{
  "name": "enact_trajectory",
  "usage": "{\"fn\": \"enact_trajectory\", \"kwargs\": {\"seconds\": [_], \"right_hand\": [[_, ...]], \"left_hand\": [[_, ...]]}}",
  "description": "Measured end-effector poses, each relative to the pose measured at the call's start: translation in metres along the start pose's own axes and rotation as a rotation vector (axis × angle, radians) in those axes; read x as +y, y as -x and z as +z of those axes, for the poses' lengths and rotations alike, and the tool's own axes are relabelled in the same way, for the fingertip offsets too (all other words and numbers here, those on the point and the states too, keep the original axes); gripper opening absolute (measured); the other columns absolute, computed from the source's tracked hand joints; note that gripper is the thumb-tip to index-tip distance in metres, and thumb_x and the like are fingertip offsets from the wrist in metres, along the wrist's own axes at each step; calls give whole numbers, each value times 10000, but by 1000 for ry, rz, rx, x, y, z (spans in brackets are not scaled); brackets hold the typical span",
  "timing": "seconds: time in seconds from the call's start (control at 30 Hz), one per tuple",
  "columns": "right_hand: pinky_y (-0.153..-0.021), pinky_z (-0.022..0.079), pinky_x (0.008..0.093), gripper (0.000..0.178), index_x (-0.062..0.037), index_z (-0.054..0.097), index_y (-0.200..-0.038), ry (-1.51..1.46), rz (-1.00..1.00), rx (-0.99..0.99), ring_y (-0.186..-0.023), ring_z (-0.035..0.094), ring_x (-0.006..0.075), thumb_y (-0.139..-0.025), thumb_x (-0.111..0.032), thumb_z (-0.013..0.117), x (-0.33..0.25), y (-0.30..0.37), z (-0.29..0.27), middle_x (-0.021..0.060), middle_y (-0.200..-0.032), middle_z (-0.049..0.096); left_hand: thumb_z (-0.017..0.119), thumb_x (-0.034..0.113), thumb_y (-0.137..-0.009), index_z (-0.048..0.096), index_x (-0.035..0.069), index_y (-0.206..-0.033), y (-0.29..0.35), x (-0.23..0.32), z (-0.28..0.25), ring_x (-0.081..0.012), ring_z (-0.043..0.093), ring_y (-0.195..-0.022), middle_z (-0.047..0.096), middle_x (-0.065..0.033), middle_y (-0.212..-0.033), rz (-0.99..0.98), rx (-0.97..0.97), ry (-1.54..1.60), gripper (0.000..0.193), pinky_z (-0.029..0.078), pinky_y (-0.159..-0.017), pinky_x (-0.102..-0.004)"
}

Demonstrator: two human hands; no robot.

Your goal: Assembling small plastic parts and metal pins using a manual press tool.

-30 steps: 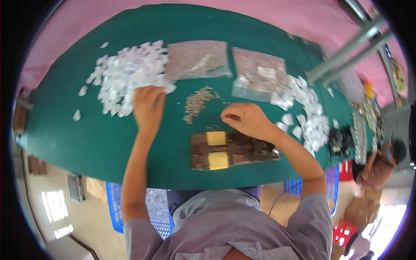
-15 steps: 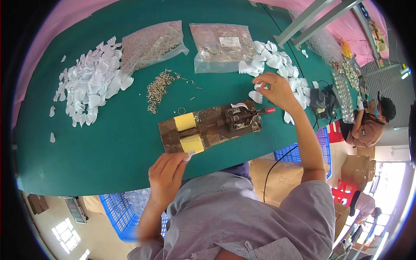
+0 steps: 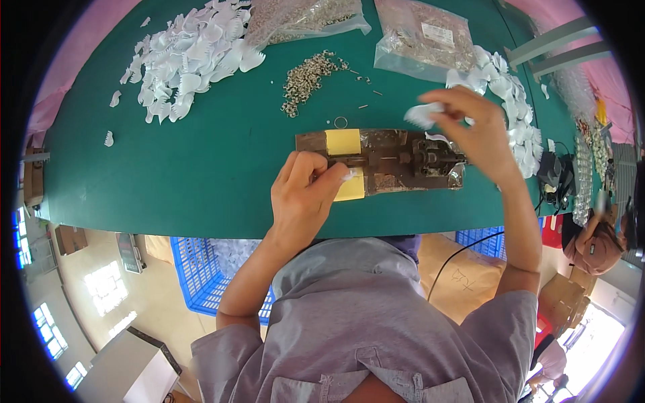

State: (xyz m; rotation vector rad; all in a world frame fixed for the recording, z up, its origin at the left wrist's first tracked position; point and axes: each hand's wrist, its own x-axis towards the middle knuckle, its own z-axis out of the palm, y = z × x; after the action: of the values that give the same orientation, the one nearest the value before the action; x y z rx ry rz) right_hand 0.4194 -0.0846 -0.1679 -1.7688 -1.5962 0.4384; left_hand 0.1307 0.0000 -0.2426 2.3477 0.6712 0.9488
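My left hand (image 3: 302,195) is closed over the left part of a brown board jig (image 3: 384,142), at its yellow tape (image 3: 344,141). Between thumb and fingers a small white plastic piece (image 3: 349,175) shows; most of it is covered. To the right, my right hand (image 3: 478,131), blurred by motion, pinches a white toothed plastic piece (image 3: 423,116), shaped like half of a hair claw clip, in the air above the board. A dark metal clamp mechanism (image 3: 435,160) is fixed on the board's right end, below this hand. A curved white piece (image 3: 438,138) lies beside the clamp.
Small metal springs (image 3: 306,82) form a heap beyond the jig, near a metal ring (image 3: 340,122). White toothed pieces are piled at left (image 3: 195,57) and right (image 3: 521,117). Two clear bags (image 3: 424,40) of small parts lie at the back. A blue basket (image 3: 195,269) stands below the table edge.
My left hand has moved from the jig's near edge onto its yellow tape. The right hand has come away from the right pile toward the jig with a white piece. The view has shifted.
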Motion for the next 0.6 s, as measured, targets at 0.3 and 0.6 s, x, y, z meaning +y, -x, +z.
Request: {"fn": "enact_trajectory", "kwargs": {"seconds": [0.3,0.6], "right_hand": [[-813,566,441,148,-55,744,-1058,59,-441,-285,-870,664,311,-940,-95,664,-35,-18,86,102,-955,651],[-803,561,331,191,-37,754,-1088,-25,-252,-257,-855,700,202,-897,-38,757,-39,-19,83,84,-918,768]], "left_hand": [[884,48,-761,720,92,-1147,3,-16,13,-241,603,-891,587,-62,-994,-22,162,40,422,513,-723,-349],[827,39,-802,546,82,-1429,-2,-28,8,-332,562,-1197,699,-77,-1170,-68,-62,168,688,469,-1015,-434]]}}
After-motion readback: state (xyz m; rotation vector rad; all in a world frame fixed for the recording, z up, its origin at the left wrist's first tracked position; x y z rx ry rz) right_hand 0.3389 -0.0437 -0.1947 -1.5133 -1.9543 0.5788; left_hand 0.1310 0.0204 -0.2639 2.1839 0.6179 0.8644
